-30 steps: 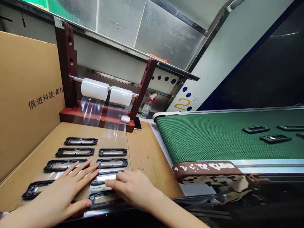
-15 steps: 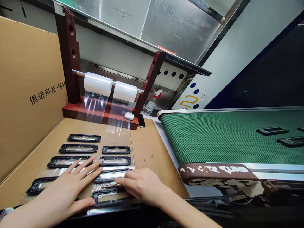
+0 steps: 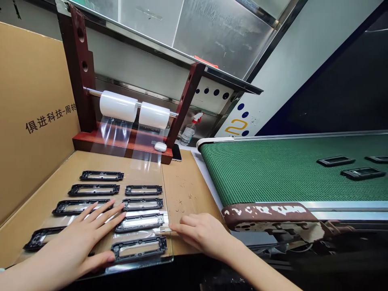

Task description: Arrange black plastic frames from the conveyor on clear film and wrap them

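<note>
Black plastic frames with long openings lie in two columns on clear film (image 3: 148, 163). My left hand (image 3: 87, 232) rests flat with fingers spread over the film, fingertips between the columns. Its thumb tip touches the left end of the nearest right-column frame (image 3: 139, 247), and part of a left-column frame (image 3: 42, 237) is hidden under it. To the right of that column, my right hand (image 3: 203, 234) is closed in a pinch on a slim pale tool (image 3: 163, 229), whose exact kind is unclear. The tool points left between the nearest frame and the frame above (image 3: 139, 222).
Two film rolls (image 3: 119, 106) hang on a rod in a dark red wooden stand (image 3: 127, 147). A phone (image 3: 176, 153), white case (image 3: 160, 146) and spray bottle (image 3: 188, 132) are nearby. Several black parts lie on the green conveyor belt (image 3: 257, 173); a cardboard wall (image 3: 33, 81) rises left.
My right hand has drawn to the right, off the right-column frames, with the pale tool. My left hand stays spread on the film. The whole view has shifted slightly.
</note>
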The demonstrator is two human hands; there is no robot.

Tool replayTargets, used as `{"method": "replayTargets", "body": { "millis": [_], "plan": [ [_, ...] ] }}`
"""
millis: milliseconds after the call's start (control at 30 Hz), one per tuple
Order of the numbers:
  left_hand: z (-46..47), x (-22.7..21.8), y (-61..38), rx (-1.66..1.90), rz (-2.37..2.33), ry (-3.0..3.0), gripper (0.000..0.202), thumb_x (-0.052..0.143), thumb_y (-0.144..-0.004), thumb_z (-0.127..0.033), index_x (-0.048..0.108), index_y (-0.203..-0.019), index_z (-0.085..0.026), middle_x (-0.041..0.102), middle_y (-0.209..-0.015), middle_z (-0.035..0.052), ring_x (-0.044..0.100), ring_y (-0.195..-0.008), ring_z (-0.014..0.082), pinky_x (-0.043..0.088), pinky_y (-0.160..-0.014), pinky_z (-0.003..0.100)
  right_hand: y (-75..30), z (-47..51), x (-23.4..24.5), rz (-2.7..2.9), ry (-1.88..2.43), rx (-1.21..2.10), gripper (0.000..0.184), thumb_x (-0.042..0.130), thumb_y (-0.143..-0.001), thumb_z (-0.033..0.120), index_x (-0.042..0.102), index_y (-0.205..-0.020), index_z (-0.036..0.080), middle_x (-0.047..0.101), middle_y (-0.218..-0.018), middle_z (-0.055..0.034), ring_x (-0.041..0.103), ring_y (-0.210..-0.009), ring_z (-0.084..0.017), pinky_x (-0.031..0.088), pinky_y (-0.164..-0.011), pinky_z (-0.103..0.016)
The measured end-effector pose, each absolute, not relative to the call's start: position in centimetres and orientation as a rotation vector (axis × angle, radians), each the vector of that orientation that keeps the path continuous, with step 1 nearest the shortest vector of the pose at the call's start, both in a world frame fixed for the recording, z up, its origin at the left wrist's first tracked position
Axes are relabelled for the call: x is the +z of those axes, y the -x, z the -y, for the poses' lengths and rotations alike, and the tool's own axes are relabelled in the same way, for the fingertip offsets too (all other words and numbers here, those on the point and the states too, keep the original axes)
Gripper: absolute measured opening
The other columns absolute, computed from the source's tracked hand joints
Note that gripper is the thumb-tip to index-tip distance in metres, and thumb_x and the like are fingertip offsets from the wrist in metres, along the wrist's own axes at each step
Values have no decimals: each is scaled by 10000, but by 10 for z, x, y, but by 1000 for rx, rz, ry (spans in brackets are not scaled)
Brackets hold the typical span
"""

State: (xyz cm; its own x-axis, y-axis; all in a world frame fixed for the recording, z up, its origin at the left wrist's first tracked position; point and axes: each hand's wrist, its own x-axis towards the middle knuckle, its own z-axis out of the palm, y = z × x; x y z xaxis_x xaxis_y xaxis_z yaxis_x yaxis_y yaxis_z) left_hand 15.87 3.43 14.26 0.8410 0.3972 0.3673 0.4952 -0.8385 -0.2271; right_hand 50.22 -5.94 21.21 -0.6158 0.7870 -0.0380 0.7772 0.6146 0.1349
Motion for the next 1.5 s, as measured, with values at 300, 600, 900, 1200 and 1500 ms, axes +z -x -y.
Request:
{"method": "replayTargets", "body": {
  "millis": [300, 600, 900, 1200, 1500],
  "plan": [
    [-38, 150, -159, -531, 604, 2684, 855, 511, -891, -631, 86, -1553, -298, 458, -1460, 80, 616, -1197, 352, 635, -805, 521, -528, 75, 234, -2700, -1387, 289, 214, 533, -989, 216, 663, -1154, 255, 643, -747, 20, 590, -618, -146, 292, -486, -284],
    [-73, 158, -176, -231, 1113, 3011, 577, 447, -904, -660, 463, -1414, -392, 372, -1546, 12, 314, -1439, 388, 349, -1104, 673, -462, 22, 213, -2854, -1472, 312, 250, 521, -996, 264, 634, -1219, 266, 660, -815, 7, 606, -708, -140, 368, -529, -242],
    [-70, 163, -177, -201, 1170, 3059, 631, 495, -856, -712, 471, -1406, -404, 386, -1552, 39, 293, -1449, 420, 306, -1112, 690, -426, -13, 197, -2869, -1335, 118, 282, 454, -1029, 297, 637, -1243, 289, 693, -880, 13, 643, -774, -146, 400, -537, -241],
    [-70, 164, -179, -154, 1188, 3074, 643, 480, -856, -720, 466, -1410, -395, 350, -1561, 41, 283, -1451, 417, 291, -1117, 699, -445, -13, 200, -2817, -1298, 73, 277, 476, -1026, 298, 627, -1258, 292, 695, -893, 3, 642, -805, -133, 411, -570, -219],
    [-71, 164, -178, -138, 1200, 3063, 645, 459, -857, -732, 460, -1410, -399, 335, -1565, 16, 271, -1459, 397, 277, -1133, 687, -472, 0, 212, -2725, -1369, 90, 261, 502, -1019, 298, 640, -1240, 285, 698, -903, -2, 654, -808, -131, 362, -529, -216]
  ]
}}
